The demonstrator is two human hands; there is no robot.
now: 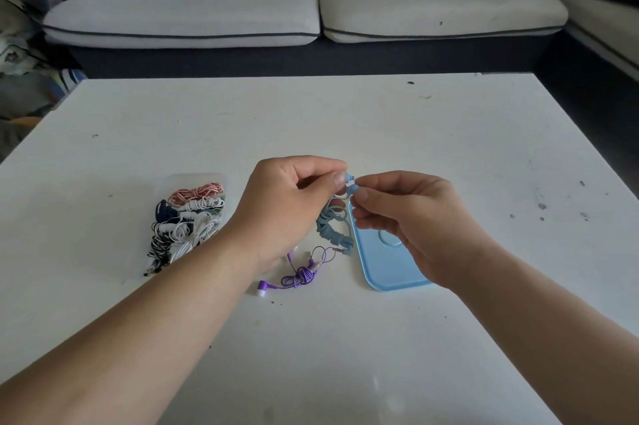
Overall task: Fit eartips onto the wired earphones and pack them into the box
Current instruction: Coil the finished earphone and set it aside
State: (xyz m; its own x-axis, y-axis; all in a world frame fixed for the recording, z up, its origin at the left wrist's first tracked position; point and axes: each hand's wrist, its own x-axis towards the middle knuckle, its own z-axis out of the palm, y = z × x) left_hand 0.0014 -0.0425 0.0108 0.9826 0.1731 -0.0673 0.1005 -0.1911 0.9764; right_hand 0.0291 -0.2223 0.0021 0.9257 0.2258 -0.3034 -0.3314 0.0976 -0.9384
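Note:
Above the table's middle, my left hand (294, 203) and my right hand (404, 217) meet at a light blue earbud (350, 182). My left thumb and fingers pinch the bud end with a small white eartip; my right fingertips pinch the bud's other side. The blue earphone's coiled cable (332, 227) hangs below, its plug near the light blue box (390, 269), which lies flat under my right hand. A purple earphone set (297, 276) lies bundled on the table below my hands.
A clear bag (188, 217) with several coiled earphones, white, red-striped, navy and black-striped, lies left of my left arm. The white table (449, 148) has small dark specks. A pale sofa (242, 9) with cushions and a dark bag stands beyond the far edge.

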